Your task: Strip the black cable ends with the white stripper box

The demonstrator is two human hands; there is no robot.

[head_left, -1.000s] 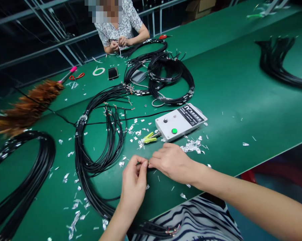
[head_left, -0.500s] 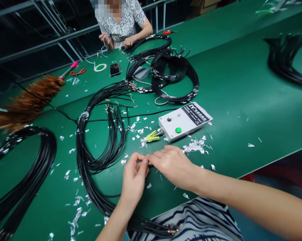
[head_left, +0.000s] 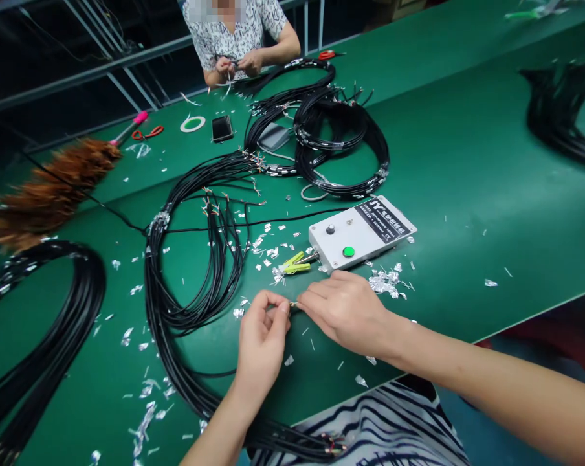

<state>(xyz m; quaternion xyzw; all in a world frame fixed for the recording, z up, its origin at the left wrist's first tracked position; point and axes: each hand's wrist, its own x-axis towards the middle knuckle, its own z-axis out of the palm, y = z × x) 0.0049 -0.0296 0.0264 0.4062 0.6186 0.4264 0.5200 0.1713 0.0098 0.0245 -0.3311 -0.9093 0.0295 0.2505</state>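
Observation:
My left hand [head_left: 262, 340] pinches a thin black cable [head_left: 219, 374] close to its end, between thumb and fingers. From that pinch a short bit of bare wire ends [head_left: 293, 305] sticks out to the right. The fingertips of my right hand [head_left: 343, 314] are closed at these wire ends. The cable comes off a looped bundle of black cables [head_left: 151, 285] on my left, whose near ends lie on my lap. Just beyond my hands is a light grey box [head_left: 365, 236] with a green button and a knob. A yellow clip [head_left: 296, 263] projects from its left side.
Foil scraps [head_left: 387, 283] litter the green table [head_left: 467, 194]. Coiled cables [head_left: 341, 142], a phone [head_left: 221, 128], a tape roll [head_left: 193, 123], red-handled scissors [head_left: 147, 133] and a brown feather duster [head_left: 64, 184] lie farther off. A co-worker [head_left: 239, 39] sits across, hands together.
My right fingertips have shifted slightly right, away from my left, so the wire ends now show between them. The co-worker's raised hand has come down to the other hand.

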